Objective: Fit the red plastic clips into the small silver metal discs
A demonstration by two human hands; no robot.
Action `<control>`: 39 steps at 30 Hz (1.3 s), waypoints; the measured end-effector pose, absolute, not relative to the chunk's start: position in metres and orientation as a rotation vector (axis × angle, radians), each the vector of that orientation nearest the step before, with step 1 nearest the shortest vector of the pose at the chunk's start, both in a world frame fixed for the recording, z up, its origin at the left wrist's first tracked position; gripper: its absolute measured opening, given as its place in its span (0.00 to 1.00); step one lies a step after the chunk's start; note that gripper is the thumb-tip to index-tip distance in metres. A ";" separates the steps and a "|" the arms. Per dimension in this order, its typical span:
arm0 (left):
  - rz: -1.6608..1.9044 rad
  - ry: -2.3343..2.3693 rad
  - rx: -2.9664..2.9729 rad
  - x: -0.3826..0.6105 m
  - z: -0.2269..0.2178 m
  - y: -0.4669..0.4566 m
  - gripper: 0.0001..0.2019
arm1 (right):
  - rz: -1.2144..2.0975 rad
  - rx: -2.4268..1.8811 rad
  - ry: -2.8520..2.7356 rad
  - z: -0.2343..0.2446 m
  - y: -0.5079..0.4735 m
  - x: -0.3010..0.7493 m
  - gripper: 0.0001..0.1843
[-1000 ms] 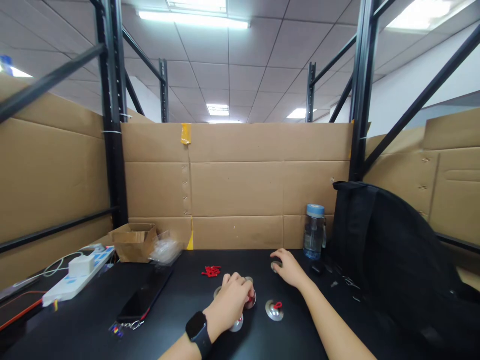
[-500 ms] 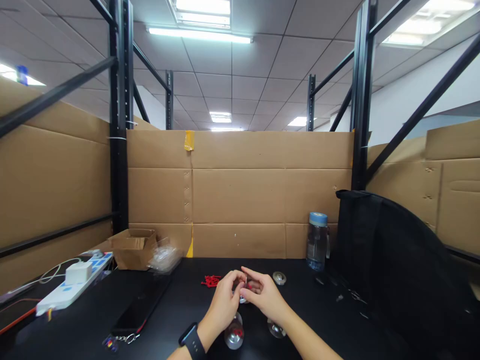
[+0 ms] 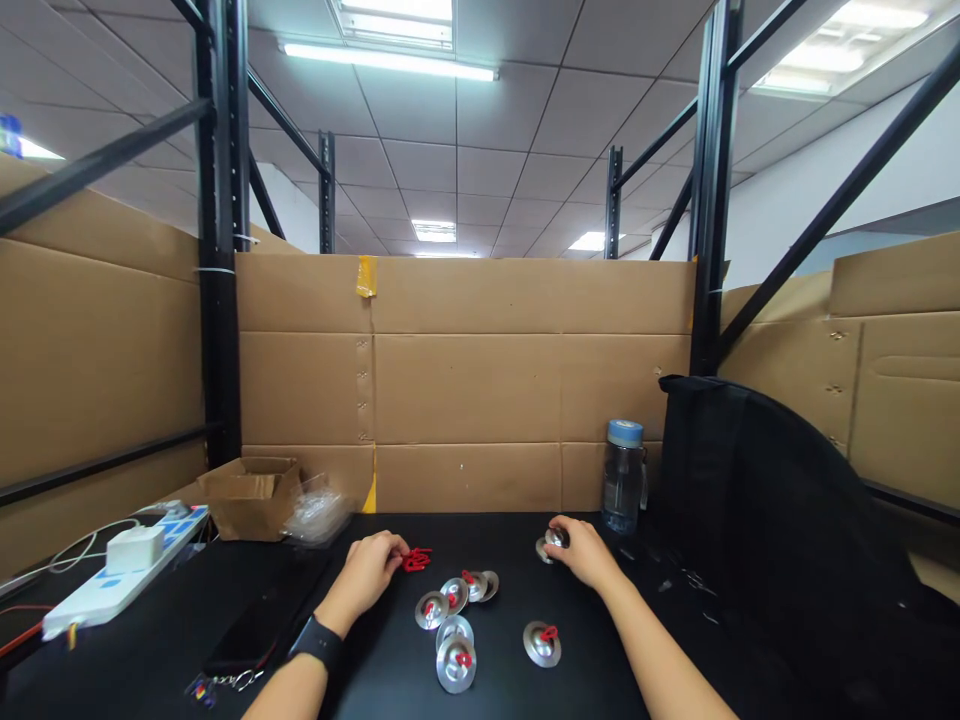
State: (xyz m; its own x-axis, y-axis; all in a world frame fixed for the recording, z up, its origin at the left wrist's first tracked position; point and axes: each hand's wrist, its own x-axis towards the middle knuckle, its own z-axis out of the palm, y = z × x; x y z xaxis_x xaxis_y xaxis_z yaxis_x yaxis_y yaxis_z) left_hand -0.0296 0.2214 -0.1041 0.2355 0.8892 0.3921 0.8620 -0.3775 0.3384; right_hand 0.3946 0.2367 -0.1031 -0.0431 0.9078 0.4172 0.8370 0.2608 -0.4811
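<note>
Fingertips [image 3: 396,549] touching red loops [image 3: 415,560], right hand [image 3: 581,550] gripping disc [image 3: 553,541]

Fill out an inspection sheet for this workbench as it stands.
Surface: black table, dark and matte.
Job's things: small silver discs with red loops clustered at centre; one more disc apart to the right; a pile of red loops; bare discs near the back.
Clutter: cardboard box, plastic bag, phone with keyring, water bottle, black bag.
Hands: left hand touches the red loops; right hand rests on the bare discs.
Cables: power strip with white charger and leads.
Surroundings: cardboard walls, black racking, ceiling lights.
</note>
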 end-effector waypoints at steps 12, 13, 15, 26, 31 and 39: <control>0.820 1.177 2.536 0.031 -0.076 0.171 0.08 | 0.356 -1.464 -2.021 -0.105 0.236 0.390 0.18; 0.792 1.088 2.544 0.039 -0.074 0.165 0.07 | 0.358 -1.459 -2.039 -0.106 0.237 0.390 0.18; 0.723 0.984 2.547 0.049 -0.072 0.156 0.07 | 0.338 -1.475 -2.084 -0.108 0.239 0.389 0.20; 0.447 0.912 2.549 0.042 -0.071 0.152 0.18 | 0.225 -1.685 -2.091 -0.104 0.224 0.371 0.26; 0.462 0.862 2.591 0.057 -0.075 0.148 0.11 | 0.234 -1.420 -2.049 -0.089 0.207 0.349 0.18; 0.758 1.016 2.635 0.057 -0.070 0.157 0.05 | 0.853 -0.809 -2.162 -0.072 0.166 0.296 0.24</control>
State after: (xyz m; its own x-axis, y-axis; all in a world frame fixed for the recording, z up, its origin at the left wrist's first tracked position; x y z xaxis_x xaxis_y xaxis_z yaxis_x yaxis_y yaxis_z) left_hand 0.0575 0.1574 -0.0695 0.6287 0.6748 0.3865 0.5631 -0.7379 0.3721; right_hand 0.2956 0.1661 -0.0723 -0.5855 0.7312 0.3501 0.2951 0.5945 -0.7480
